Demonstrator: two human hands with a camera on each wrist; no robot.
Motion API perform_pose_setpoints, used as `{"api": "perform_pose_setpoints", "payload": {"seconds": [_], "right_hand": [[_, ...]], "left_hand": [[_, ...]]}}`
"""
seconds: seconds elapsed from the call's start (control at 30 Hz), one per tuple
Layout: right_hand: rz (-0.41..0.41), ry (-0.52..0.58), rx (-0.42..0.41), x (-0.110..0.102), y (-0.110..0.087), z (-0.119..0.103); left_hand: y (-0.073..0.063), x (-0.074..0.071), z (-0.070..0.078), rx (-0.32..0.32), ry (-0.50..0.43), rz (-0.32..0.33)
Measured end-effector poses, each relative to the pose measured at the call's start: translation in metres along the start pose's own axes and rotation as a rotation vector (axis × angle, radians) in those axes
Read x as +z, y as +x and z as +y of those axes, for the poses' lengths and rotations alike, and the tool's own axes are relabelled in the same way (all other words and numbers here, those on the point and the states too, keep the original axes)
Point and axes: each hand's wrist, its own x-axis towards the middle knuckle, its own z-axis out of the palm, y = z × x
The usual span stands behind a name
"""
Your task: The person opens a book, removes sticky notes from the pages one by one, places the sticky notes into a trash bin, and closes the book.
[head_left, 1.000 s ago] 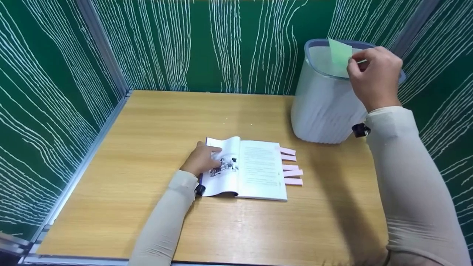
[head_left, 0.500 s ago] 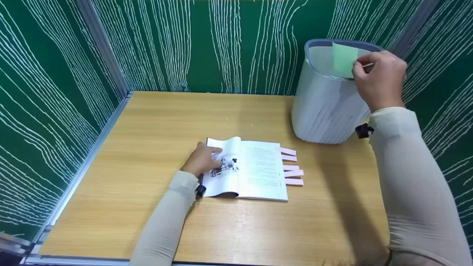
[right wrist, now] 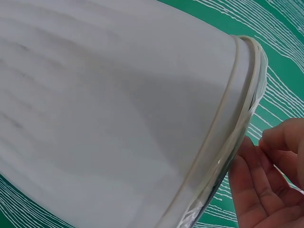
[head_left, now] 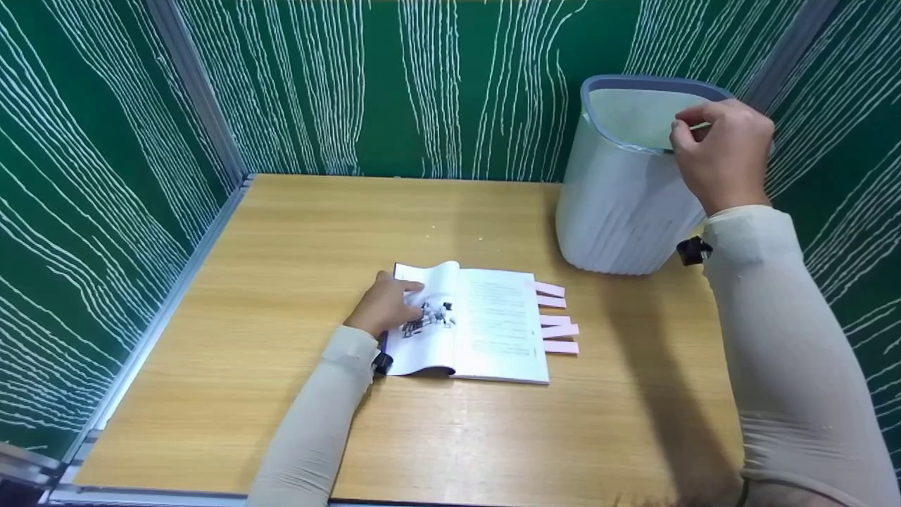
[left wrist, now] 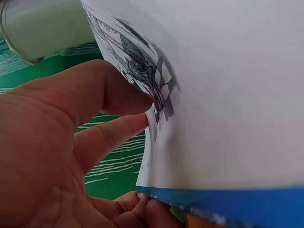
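An open book (head_left: pixel 496 327) lies mid-table, with a black-and-white drawing on its left page (left wrist: pixel 213 118). Pink paper tabs (head_left: pixel 559 320) stick out of its right edge. My left hand (head_left: pixel 383 304) grips the left side, a thumb and finger at the page's edge and other fingers by the blue cover (left wrist: pixel 247 202). At the back right stands a pale waste bin (head_left: pixel 626 204) with a grey-blue rim. Over the rim's near right side is my right hand (head_left: pixel 728 151), fingers curled and thumb close to the forefinger; in the right wrist view nothing shows between them.
The wooden table (head_left: pixel 295 239) has a few tiny white scraps (head_left: pixel 481 239) behind the book. Green walls (head_left: pixel 383 84) with white wavy lines enclose the back and sides. A metal frame (head_left: pixel 193 84) runs up the left corner.
The green paper square that my right hand pinched over the bin sank lower, and is now out of sight. My right hand moved slightly right, then stayed. The left hand kept its place on the book.
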Motion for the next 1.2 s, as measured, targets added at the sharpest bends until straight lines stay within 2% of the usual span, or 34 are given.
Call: {"api": "perform_pose_setpoints", "payload": {"seconds": [0.3, 0.43, 0.53, 0.7, 0.77, 1.0, 1.2], "right_hand": [[0.028, 0.051, 0.009, 0.002, -0.006, -0.002], [0.069, 0.074, 0.006, 0.003, -0.012, -0.002], [0.093, 0.081, -0.029, 0.006, -0.017, -0.003], [0.119, 0.136, -0.088, 0.013, -0.028, -0.009], [0.130, 0.165, -0.103, 0.017, -0.034, -0.011], [0.153, 0.258, -0.205, 0.045, -0.062, -0.012], [0.088, 0.290, -0.263, 0.078, -0.086, -0.001]], "left_hand": [[0.000, 0.001, 0.000, -0.021, -0.030, -0.004], [-0.001, 0.001, 0.000, 0.014, -0.012, 0.001], [-0.001, 0.000, 0.000, 0.015, -0.022, 0.001], [-0.003, -0.002, 0.002, -0.037, -0.068, -0.003], [-0.003, -0.002, 0.002, -0.038, -0.071, 0.000], [-0.003, -0.002, 0.001, -0.017, -0.047, 0.003], [-0.003, -0.004, 0.001, -0.010, -0.040, -0.003]]}}
